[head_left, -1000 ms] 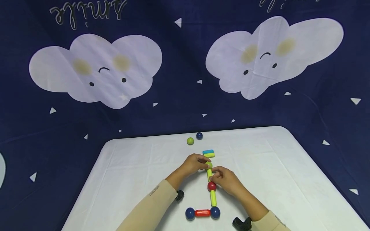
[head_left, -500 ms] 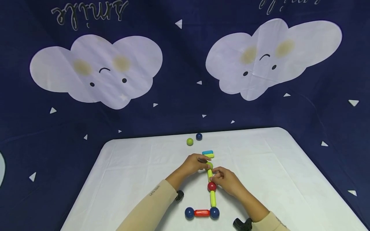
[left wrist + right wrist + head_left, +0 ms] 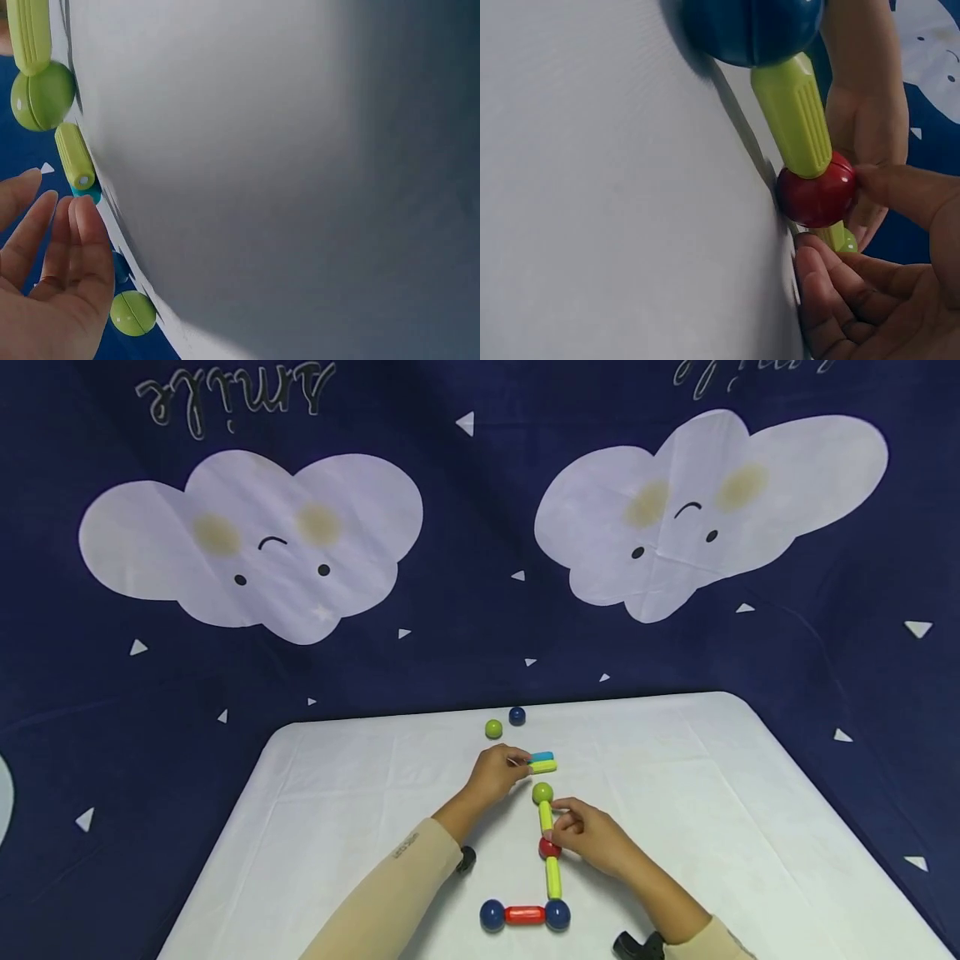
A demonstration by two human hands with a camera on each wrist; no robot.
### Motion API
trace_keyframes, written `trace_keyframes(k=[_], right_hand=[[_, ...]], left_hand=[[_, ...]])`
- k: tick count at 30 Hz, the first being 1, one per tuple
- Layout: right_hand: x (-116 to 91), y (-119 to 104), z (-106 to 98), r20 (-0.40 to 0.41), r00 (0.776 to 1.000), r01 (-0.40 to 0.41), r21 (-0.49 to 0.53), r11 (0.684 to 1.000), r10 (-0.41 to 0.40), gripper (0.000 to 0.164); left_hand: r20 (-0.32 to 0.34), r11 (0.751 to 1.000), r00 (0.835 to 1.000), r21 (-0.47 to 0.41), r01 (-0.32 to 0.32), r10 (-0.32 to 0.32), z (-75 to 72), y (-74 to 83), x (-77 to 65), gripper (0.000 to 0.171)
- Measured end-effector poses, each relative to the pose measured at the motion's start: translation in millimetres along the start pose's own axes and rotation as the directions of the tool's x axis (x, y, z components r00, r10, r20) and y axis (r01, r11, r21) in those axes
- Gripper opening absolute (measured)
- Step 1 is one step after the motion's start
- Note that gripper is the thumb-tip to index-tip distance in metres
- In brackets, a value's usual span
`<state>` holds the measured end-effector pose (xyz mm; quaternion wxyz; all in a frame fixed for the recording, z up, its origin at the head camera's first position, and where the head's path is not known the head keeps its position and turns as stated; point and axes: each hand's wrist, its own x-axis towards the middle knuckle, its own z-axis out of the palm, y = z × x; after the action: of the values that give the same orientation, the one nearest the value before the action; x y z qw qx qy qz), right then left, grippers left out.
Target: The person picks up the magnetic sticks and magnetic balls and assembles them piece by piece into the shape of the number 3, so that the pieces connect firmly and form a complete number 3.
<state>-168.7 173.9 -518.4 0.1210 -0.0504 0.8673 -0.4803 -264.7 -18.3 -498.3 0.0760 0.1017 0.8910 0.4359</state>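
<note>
My left hand (image 3: 497, 772) is at the near ends of a blue magnetic rod (image 3: 542, 757) and a yellow-green rod (image 3: 543, 767) lying side by side. Its fingers look extended in the left wrist view, a small gap short of the rods. Around the red ball (image 3: 816, 191), my right hand (image 3: 592, 837) has its thumb against one side and its fingers close by the other. A yellow-green rod (image 3: 546, 817) runs from that ball to a green ball (image 3: 542, 792). Another yellow-green rod (image 3: 793, 116) joins it to a blue ball (image 3: 557, 914), which a red rod (image 3: 524, 915) links to a second blue ball (image 3: 492, 914).
A loose green ball (image 3: 493, 729) and a loose blue ball (image 3: 517, 716) lie near the far edge of the white-covered table (image 3: 360, 777). Behind it hangs a dark blue cloth (image 3: 480, 635) with clouds. Black wrist devices (image 3: 637, 946) show below both hands.
My left hand has let go of the green ball and moved away to the loose rods. My right thumb has slid slightly down from the rod to the red ball.
</note>
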Motion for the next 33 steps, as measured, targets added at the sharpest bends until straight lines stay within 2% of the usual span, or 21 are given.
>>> trace_keyframes(k=[6,13,18,33], right_hand=[[-7.8,-2.7,-2.7,0.061,0.998,-0.002,0.022,1.0,0.001,0.066],[-8.9,-2.4,0.3,0.051,0.999,-0.004,0.043,0.999,0.002,0.063],[-8.5,-2.0,1.0,0.037,0.999,0.009,0.034,0.999,-0.011,0.063],[-7.9,-2.9,1.4,0.035,0.999,-0.001,0.034,0.999,0.0,0.062]], left_hand=[[-0.014,0.998,0.999,0.056,-0.029,0.03,-1.5,-2.8,11.7,0.018],[-0.003,0.995,0.999,0.095,-0.043,0.044,0.2,-4.0,16.5,0.019],[-0.008,0.992,0.998,0.111,-0.062,0.064,3.3,-3.2,18.1,0.019],[0.034,0.984,0.999,0.17,-0.043,0.038,4.6,1.9,16.1,0.009]])
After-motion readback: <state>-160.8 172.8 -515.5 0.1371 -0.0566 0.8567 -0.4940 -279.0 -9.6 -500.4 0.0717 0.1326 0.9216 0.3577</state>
